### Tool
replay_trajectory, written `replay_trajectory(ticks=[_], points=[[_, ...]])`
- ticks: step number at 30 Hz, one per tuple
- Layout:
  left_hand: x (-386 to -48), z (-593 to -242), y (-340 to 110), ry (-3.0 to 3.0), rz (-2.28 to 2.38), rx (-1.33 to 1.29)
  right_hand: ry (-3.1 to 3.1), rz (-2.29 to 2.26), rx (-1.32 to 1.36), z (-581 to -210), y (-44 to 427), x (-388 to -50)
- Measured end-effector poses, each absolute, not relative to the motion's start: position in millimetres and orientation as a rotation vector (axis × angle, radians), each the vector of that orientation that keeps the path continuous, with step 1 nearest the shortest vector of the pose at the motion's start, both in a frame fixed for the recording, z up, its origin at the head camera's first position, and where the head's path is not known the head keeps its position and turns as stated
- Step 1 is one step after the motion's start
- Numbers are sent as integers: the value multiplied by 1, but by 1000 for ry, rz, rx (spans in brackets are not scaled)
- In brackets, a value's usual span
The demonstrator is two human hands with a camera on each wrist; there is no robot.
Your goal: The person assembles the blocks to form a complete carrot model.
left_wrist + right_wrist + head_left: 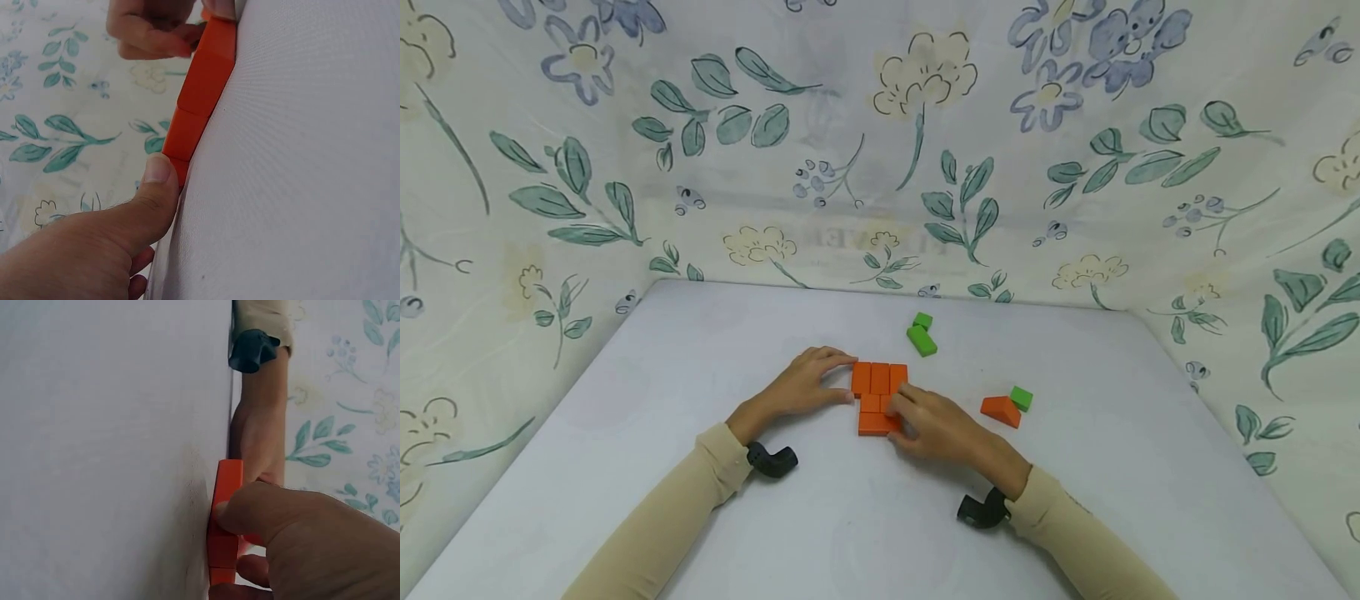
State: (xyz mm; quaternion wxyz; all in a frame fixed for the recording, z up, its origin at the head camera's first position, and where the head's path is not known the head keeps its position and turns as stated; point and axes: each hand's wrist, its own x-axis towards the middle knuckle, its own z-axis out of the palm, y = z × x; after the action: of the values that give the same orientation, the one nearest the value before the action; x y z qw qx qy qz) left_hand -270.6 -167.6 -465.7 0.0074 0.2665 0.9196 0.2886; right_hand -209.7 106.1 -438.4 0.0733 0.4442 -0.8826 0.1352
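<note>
Several orange blocks lie flat together, with upright blocks in the far row and a crosswise front block (874, 424) nearest me. My left hand (808, 383) holds the far-left orange block (861, 380), index finger at its far corner and thumb at its near end. In the left wrist view, the left thumb (156, 172) presses against that end. My right hand (936, 425) curls over the right side of the group. In the right wrist view, its thumb (231, 515) lies on the front block's long face. Its fingertips are partly hidden.
Two green blocks (922, 339) lie beyond the orange group. To the right, an orange wedge (1002, 410) sits against a green block (1021, 398). Flower-patterned cloth (880, 167) hangs around the white table (820, 517). Both wrists carry a black device (772, 461).
</note>
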Motion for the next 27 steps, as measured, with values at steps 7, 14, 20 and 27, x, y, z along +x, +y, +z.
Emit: replay_trajectory(ticks=[7, 14, 20, 27], points=[[-272, -466, -168, 2884, 898, 849, -2656, 432, 1392, -440, 107, -209], [-273, -467, -168, 2879, 879, 839, -2634, 464, 1414, -441, 108, -211], [-271, -465, -167, 2874, 883, 839, -2645, 470, 1417, -440, 108, -210], [-270, -464, -167, 2869, 891, 834, -2666, 464, 1407, -439, 108, -209]])
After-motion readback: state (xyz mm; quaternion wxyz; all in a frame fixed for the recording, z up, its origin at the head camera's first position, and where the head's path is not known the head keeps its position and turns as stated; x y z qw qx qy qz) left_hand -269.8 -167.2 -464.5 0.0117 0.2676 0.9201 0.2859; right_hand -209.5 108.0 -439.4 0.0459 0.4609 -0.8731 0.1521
